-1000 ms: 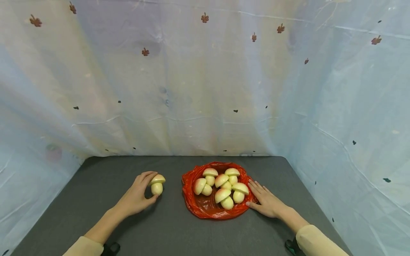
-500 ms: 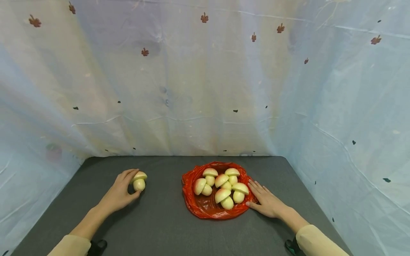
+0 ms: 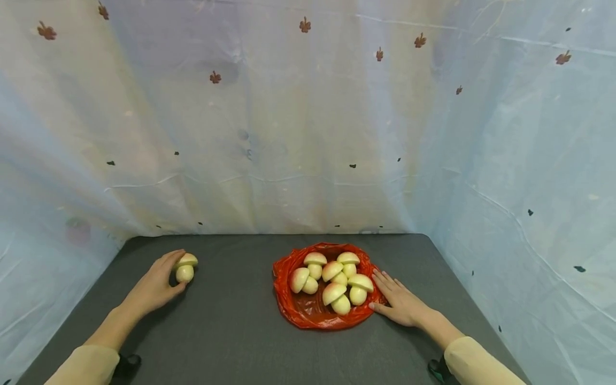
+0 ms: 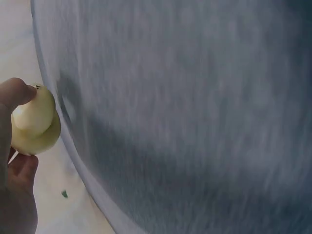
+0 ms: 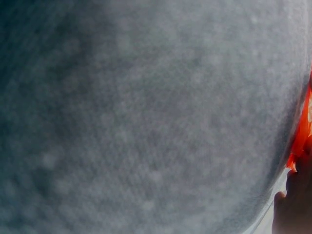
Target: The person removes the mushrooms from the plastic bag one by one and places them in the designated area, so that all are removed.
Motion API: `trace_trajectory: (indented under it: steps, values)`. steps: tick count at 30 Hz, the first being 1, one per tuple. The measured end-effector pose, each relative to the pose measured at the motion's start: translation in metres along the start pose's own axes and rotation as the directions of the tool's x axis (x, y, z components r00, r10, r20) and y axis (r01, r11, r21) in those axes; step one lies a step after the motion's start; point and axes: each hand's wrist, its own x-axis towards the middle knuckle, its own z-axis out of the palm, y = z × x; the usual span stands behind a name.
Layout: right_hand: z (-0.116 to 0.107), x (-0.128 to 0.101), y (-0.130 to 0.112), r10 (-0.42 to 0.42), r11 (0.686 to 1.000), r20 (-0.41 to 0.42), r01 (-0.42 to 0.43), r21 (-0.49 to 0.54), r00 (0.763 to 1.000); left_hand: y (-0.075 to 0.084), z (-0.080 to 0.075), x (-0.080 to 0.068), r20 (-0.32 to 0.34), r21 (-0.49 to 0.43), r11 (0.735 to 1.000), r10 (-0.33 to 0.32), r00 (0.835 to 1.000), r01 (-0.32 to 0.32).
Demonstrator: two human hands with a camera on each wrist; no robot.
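In the head view my left hand [image 3: 153, 283] holds a toy mushroom [image 3: 185, 274] at the left of the table, thumb on its stem and fingers at its cap. The left wrist view shows the same pale mushroom [image 4: 36, 122] pinched between thumb and fingers. To the right of centre sits a red plastic bag [image 3: 308, 319] with its rim rolled down, holding several mushrooms with pinkish-cream caps. My right hand [image 3: 401, 303] lies flat with straight fingers, its fingertips touching the bag's right rim. Only a sliver of the red bag [image 5: 302, 134] shows in the right wrist view.
A dark grey table [image 3: 240, 342] spreads beneath both hands. Pale patterned curtain sheeting [image 3: 289, 123] hangs behind the table and along both sides, close to its edges.
My left hand has moved left across the table with the mushroom in its grip, away from the bag. The right hand and the bag have stayed in place.
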Motion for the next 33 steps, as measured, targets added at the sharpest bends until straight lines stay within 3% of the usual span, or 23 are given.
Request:
trace_trajectory:
  steps: [10,21,33]
  values:
    - [-0.004,0.000,-0.003,0.004,1.000,0.012,-0.004,0.004,1.000,-0.016,-0.011,0.003,0.044,0.061,0.997,0.050,0.998,-0.052]
    - [-0.004,-0.001,-0.005,0.006,1.000,0.008,-0.006,0.015,1.000,-0.020,-0.020,0.014,0.183,0.066,0.997,0.037,0.982,-0.050]
    - [-0.004,-0.001,-0.006,0.018,1.000,0.018,-0.018,0.023,1.000,-0.019,-0.021,0.015,0.186,0.095,0.993,0.057,0.981,-0.075]
